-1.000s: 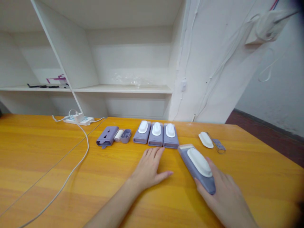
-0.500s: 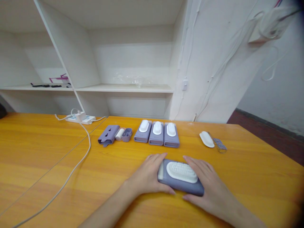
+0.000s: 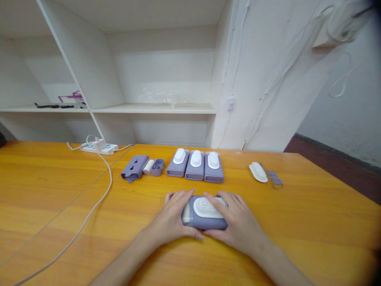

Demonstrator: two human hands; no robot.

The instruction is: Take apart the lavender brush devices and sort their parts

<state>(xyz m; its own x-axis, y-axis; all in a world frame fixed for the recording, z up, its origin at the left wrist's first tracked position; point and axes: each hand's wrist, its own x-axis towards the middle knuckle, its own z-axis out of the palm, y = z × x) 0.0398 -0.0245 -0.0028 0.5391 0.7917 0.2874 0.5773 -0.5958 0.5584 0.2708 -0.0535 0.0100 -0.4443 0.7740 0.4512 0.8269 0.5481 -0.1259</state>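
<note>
A purple box with a white oval brush top (image 3: pixel 204 213) lies crosswise on the orange table (image 3: pixel 312 222) in front of me. My left hand (image 3: pixel 172 216) grips its left end and my right hand (image 3: pixel 238 218) grips its right end, fingers curled over its far side. Just beyond stand three matching purple boxes with white tops (image 3: pixel 195 165) in a row.
Left of the row lie a purple shell (image 3: pixel 134 168), a white roller (image 3: pixel 148 167) and a small purple cap (image 3: pixel 157 167). A loose white brush top (image 3: pixel 257 172) and a metal part (image 3: pixel 274 179) lie at right. A power strip (image 3: pixel 98 148) with a white cable (image 3: pixel 89 214) crosses the left table. White shelves stand behind.
My right hand brought the purple box from the right to the middle and turned it crosswise. My left hand left the table and took hold of its left end.
</note>
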